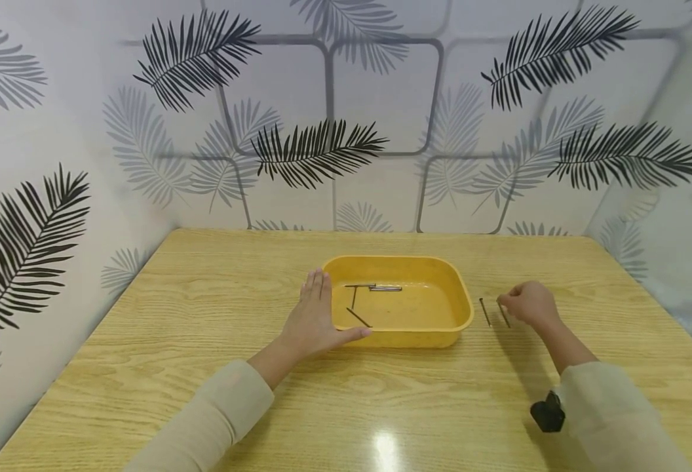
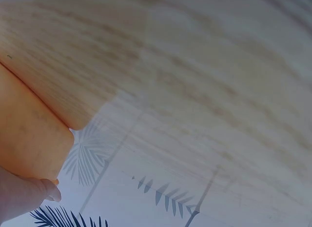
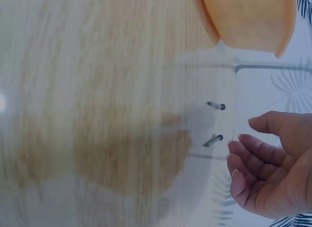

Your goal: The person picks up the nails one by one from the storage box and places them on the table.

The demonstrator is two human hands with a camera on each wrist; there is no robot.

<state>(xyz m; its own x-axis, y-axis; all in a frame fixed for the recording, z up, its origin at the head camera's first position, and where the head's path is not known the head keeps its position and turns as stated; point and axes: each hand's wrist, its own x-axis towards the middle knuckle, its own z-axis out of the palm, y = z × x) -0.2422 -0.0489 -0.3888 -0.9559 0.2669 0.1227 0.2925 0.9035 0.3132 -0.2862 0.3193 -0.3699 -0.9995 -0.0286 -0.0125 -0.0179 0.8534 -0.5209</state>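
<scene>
Your right hand point(image 1: 529, 304) hovers low over the wooden table point(image 1: 204, 341), fingers loosely curled and holding nothing; the right wrist view shows the fingertips point(image 3: 239, 158) just short of the nearer nail point(image 3: 212, 140), not touching it. A second nail point(image 3: 216, 106) lies just beside the first, roughly parallel, and both sit on bare wood between your hand and the yellow tray point(image 1: 458, 314). In the head view the two nails appear as thin dark lines just off the tray's right wall, one at point(image 1: 485, 312) and the other at point(image 1: 504, 316), partly under your knuckles.

Your left hand point(image 1: 316, 318) lies flat and straight against the tray's left wall, fingers pointing away from you and the thumb stretched along the near rim. Inside the tray rest several more nails point(image 1: 375, 287), scattered toward its left half.

Around the tray, the table runs wide on every side: its far edge meets the palm-leaf wall point(image 1: 322, 151), and its left and right edges stay well apart from both hands. A small black device point(image 1: 548, 413) sits at your right wrist.
</scene>
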